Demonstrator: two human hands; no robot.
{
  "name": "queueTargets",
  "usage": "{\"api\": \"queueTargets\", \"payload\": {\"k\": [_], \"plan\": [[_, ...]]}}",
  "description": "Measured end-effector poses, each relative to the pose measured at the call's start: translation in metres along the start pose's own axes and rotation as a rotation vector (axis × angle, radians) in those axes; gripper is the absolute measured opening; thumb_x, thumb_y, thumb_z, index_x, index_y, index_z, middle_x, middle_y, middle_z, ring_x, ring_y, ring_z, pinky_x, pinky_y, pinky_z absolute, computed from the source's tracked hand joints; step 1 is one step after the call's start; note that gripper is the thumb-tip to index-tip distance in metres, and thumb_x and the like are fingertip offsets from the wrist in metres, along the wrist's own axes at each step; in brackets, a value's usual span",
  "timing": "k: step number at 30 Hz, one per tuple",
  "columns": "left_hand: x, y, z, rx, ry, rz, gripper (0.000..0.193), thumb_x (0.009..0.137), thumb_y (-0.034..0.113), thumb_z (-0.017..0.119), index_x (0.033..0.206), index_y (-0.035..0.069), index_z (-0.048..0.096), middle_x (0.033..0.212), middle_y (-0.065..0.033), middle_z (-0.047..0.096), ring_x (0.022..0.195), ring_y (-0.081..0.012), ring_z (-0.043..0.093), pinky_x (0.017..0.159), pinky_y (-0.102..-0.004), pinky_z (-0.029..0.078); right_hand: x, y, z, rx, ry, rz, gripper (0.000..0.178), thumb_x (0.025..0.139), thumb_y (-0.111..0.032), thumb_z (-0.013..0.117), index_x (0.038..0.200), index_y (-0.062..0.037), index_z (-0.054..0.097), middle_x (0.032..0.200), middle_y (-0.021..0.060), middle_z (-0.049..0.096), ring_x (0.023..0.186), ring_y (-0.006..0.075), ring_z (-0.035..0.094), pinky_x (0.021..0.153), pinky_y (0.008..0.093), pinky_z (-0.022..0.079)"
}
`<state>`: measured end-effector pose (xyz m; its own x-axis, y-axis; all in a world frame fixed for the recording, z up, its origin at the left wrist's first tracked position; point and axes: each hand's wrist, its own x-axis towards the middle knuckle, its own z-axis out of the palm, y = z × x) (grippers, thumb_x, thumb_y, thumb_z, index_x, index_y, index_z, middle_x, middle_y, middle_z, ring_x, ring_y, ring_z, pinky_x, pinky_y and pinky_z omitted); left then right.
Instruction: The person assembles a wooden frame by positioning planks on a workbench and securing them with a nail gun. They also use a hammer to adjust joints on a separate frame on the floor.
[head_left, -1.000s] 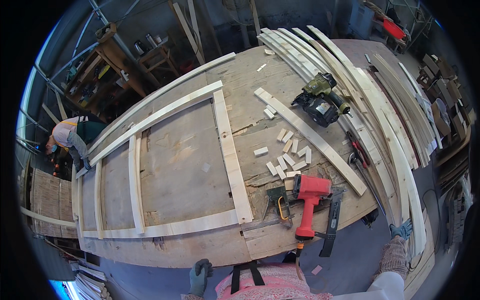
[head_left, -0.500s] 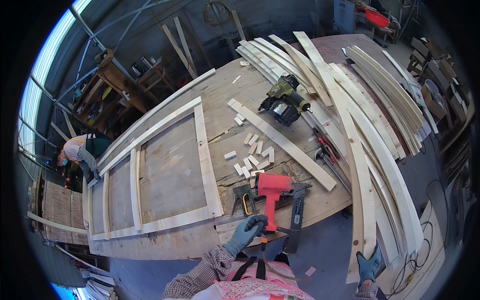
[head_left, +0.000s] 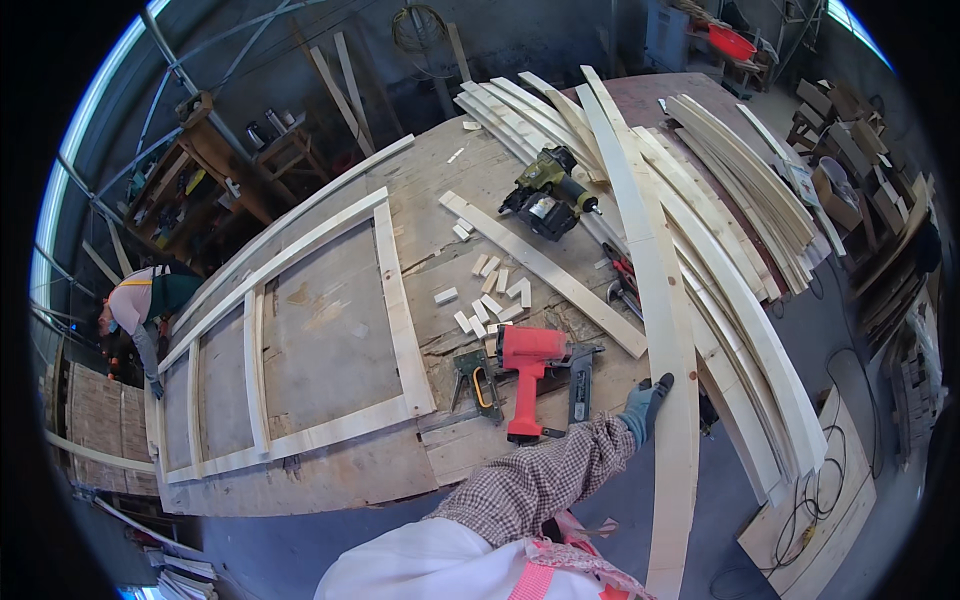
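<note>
My left hand (head_left: 646, 408), in a grey-blue glove, reaches across to the right and is closed on the left edge of a long pale wooden plank (head_left: 672, 440). The plank runs from the far pile down past the table's near edge to the bottom of the view. My right hand is out of view. Left of the plank, a red nail gun (head_left: 530, 375) lies on the table, just beyond my left forearm. Beside it is a dark green staple gun (head_left: 477, 385). Short wood blocks (head_left: 490, 300) lie scattered behind them.
A ladder-like wooden frame (head_left: 410, 345) covers the table's left part, where another person (head_left: 150, 300) bends over its far end. An olive nail gun (head_left: 548, 195), a loose board (head_left: 545, 270) and red-handled pliers (head_left: 622, 268) lie near the plank pile (head_left: 740, 330). A cable (head_left: 815, 500) trails at right.
My left hand has moved right from beside the red nail gun and taken hold of the plank. The plank has shifted left and nearer. My right hand has gone out of view.
</note>
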<state>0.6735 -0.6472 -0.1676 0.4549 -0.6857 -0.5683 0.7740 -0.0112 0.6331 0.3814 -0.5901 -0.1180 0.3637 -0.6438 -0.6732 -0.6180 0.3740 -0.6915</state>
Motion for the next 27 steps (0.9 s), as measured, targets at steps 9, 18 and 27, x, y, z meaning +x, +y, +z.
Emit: {"api": "queueTargets", "payload": {"k": [9,18,27], "plan": [[-0.108,0.042,-0.108,-0.162,-0.045,0.261,0.049,0.077,0.026,0.069,0.115,0.005,0.047,0.099,-0.0068,0.060,0.080,-0.0150,0.060,0.069,-0.0281,0.051,0.019,-0.039,0.065,-0.347,-0.050,-0.265,0.067,0.071,-0.023,0.069,0.128,-0.0055,0.039,0.106,0.0184,0.055,0.090,0.0246,0.057,0.076,0.0363,0.047],[-0.290,0.091,-0.237,-0.236,0.289,0.821,0.058,0.077,0.023,0.069,0.124,0.005,0.040,0.111,-0.0041,0.055,0.099,-0.0109,0.053,0.082,-0.0273,0.046,0.050,-0.098,0.156,-0.712,-0.322,-0.554,0.064,0.074,-0.024,0.067,0.129,-0.0074,0.040,0.107,0.0165,0.055,0.088,0.0227,0.056,0.074,0.0354,0.047],[-0.405,0.116,-0.413,-0.458,0.840,0.815,0.047,0.079,0.027,0.067,0.116,0.009,0.045,0.101,0.0000,0.058,0.088,-0.0084,0.057,0.070,-0.0243,0.050,0.046,-0.131,0.279,-0.907,-0.382,-0.659,0.060,0.077,-0.025,0.065,0.129,-0.0092,0.041,0.108,0.0145,0.055,0.086,0.0208,0.056,0.073,0.0344,0.046]]}}
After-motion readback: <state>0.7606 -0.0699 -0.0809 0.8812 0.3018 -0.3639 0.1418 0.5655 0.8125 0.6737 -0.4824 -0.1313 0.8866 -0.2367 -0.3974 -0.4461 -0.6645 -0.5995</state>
